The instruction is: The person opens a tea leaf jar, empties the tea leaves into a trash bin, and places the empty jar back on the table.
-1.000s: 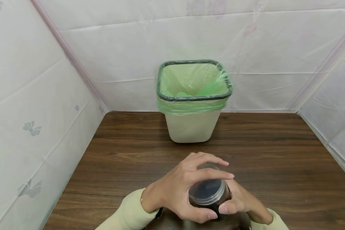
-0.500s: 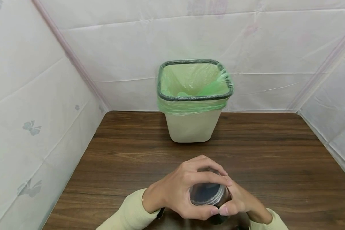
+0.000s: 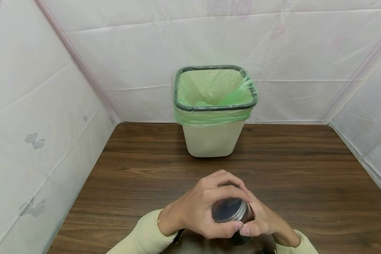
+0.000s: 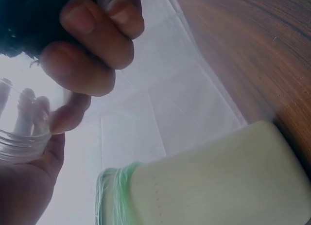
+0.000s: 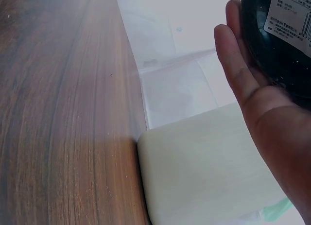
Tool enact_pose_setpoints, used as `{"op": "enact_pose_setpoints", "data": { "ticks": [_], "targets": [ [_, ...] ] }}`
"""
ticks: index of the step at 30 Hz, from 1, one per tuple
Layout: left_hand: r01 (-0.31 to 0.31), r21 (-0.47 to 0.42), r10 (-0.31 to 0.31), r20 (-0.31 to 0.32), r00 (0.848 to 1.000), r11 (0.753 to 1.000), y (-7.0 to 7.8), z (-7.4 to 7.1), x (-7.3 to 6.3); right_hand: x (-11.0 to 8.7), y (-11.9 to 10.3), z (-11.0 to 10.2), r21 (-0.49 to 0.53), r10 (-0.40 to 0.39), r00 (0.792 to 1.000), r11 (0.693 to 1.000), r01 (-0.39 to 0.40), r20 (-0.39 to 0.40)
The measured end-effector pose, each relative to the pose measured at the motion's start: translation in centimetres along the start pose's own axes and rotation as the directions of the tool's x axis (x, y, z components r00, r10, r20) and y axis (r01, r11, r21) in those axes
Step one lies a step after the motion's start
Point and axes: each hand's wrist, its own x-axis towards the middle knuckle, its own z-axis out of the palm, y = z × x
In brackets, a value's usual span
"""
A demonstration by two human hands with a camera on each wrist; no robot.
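Note:
A clear jar with dark contents and a ribbed transparent lid is held between both hands, near the front of the table. My left hand arches over the top, its fingers and thumb gripping round the lid. The right hand wraps the jar's body from the other side, thumb in front. In the left wrist view the right hand's fingers curl across the dark contents, above an unfilled part of the jar. A white printed label shows on the jar's dark base in the right wrist view.
Behind the hands a cream bin stands on the dark wooden table. Its green bag folds over the rim under a dark frame. Pale sheeting encloses the back and sides.
My left fingers have turned inward round the lid, their tips shifting towards the right hand. The jar has tilted slightly. The right hand stays nearly in place, and the bin has not moved.

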Motion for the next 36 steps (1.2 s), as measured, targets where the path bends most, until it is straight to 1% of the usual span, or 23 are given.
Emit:
{"op": "enact_pose_setpoints", "data": {
  "ticks": [4,8,12,15,18,25,27,32,36],
  "targets": [
    [0.042,0.030,-0.041,-0.034,0.999,0.999,-0.1,0.2,-0.2,-0.2,0.1,0.1,0.023,0.035,0.998,0.999,-0.034,-0.052],
    [0.117,0.060,-0.112,-0.083,0.990,0.991,0.0,0.6,-0.5,-0.5,0.2,0.2,-0.015,0.091,0.989,0.996,-0.093,-0.113],
    [0.197,0.074,-0.187,-0.126,0.974,0.978,0.0,1.0,-0.7,-0.7,0.1,0.3,-0.111,0.129,0.978,0.983,-0.148,-0.164],
    [0.232,0.088,-0.218,-0.151,0.964,0.969,-0.1,1.2,-0.9,-0.7,-0.2,0.3,-0.168,0.170,0.962,0.964,-0.208,-0.213],
    [0.254,0.092,-0.236,-0.170,0.957,0.963,-0.2,1.4,-1.0,-0.7,-0.4,0.4,-0.215,0.208,0.943,0.940,-0.267,-0.261],
    [0.279,0.115,-0.252,-0.201,0.947,0.953,-0.4,1.6,-1.3,-0.6,-0.6,0.6,-0.235,0.250,0.914,0.914,-0.331,-0.319],
    [0.285,0.123,-0.256,-0.206,0.944,0.951,-0.5,1.7,-1.3,-0.6,-0.6,0.7,-0.247,0.262,0.905,0.902,-0.353,-0.334],
    [0.292,0.133,-0.263,-0.201,0.944,0.947,-0.6,1.7,-1.5,-0.6,-0.5,0.7,-0.297,0.259,0.900,0.881,-0.369,-0.349],
    [0.294,0.136,-0.265,-0.194,0.944,0.946,-0.6,1.7,-1.6,-0.6,-0.4,0.7,-0.314,0.252,0.900,0.875,-0.368,-0.355]
  ]
}}
